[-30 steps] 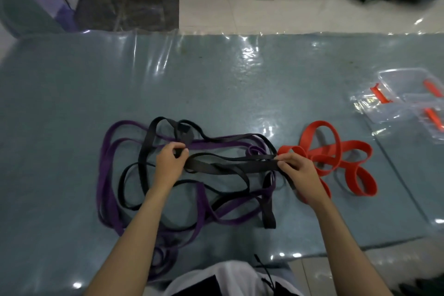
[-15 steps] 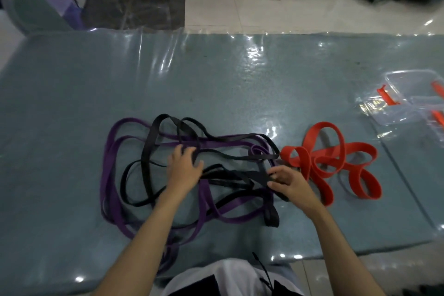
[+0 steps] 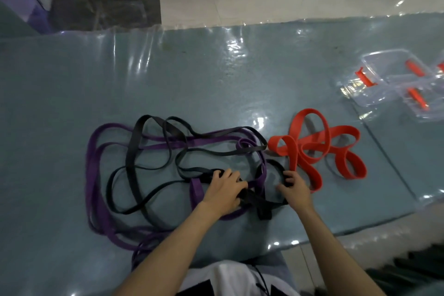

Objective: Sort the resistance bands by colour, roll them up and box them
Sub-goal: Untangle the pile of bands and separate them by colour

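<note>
Left hand [image 3: 224,188] is gripping a folded black band [image 3: 134,151]; right hand [image 3: 294,186] is pinching its loop at 3 o'clock. The black band is lying tangled over the purple band [image 3: 92,170], red band [image 3: 312,149] beside. Advice: free black strands slowly, keeping folds tight, purple pinned.

Both bare forearms reach forward from the bottom edge, converging slightly. The left hand [image 3: 224,191] lies palm down, fingers curled over a black resistance band [image 3: 254,199] and pressing it down. The right hand [image 3: 293,186] sits just beside it, fingertips pinching a loop of the same band.
</note>
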`<state>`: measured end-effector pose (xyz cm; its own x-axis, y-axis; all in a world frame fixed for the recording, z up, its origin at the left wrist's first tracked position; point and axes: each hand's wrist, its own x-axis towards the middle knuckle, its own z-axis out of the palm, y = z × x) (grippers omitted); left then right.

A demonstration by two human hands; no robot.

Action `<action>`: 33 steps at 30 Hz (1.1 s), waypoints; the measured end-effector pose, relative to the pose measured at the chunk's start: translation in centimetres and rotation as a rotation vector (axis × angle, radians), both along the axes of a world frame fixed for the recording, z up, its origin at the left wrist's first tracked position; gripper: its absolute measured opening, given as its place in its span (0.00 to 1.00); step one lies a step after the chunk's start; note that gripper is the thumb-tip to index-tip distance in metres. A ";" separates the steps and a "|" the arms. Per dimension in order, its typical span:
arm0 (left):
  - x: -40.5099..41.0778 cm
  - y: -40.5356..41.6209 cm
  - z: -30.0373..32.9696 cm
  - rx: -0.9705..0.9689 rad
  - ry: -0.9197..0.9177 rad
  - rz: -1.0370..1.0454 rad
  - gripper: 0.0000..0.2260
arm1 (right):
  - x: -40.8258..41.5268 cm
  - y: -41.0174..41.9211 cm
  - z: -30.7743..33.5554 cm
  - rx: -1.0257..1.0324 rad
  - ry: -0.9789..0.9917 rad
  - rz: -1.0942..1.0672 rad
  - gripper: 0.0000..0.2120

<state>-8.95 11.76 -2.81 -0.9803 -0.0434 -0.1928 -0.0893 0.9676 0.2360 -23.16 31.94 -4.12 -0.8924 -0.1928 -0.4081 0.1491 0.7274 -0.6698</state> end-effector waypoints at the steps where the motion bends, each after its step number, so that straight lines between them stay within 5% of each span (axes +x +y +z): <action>1: 0.3 -0.2 0.0 -0.002 0.029 -0.004 0.17 | 0.0 -0.2 -0.2 0.059 0.013 0.065 0.25; 4: 1.1 -1.3 0.0 0.047 0.092 -0.007 0.13 | 0.1 -0.6 -0.5 0.211 0.082 0.170 0.28; 8: 1.4 -2.8 0.5 0.118 0.165 0.002 0.11 | 0.5 -0.4 -0.6 0.392 0.146 0.379 0.19; 12: 1.2 -4.4 1.6 0.114 0.246 0.141 0.13 | 1.7 0.5 -0.4 0.050 0.165 0.561 0.10; 15: 1.4 -6.0 2.3 0.114 0.271 0.301 0.13 | 2.7 1.2 0.2 0.053 0.145 0.768 0.25; 18: 1.7 -6.6 2.5 0.137 0.251 0.385 0.13 | 4.2 0.8 -0.3 0.290 0.408 0.905 0.33; 21: 2.0 -6.1 2.7 0.220 0.211 0.397 0.12 | 6.9 -1.4 -0.9 0.427 0.552 0.783 0.21; 26: 3.1 -5.0 1.8 0.361 0.148 0.350 0.13 | 7.2 -2.6 0.1 0.528 0.355 0.634 0.09; 29: 3.4 -4.8 1.5 0.452 0.120 0.385 0.23 | 5.0 -1.9 2.8 0.290 0.194 0.582 0.09; 33: 4.0 -4.1 2.3 0.532 -0.078 0.316 0.48 | 3.1 -1.4 6.5 -0.027 0.154 0.384 0.12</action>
<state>-4.92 7.70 -0.56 -0.9178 -0.2077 -0.3384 -0.3888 0.6434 0.6595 -20.01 30.58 2.33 -0.8039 -0.5323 -0.2653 -0.2332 0.6924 -0.6828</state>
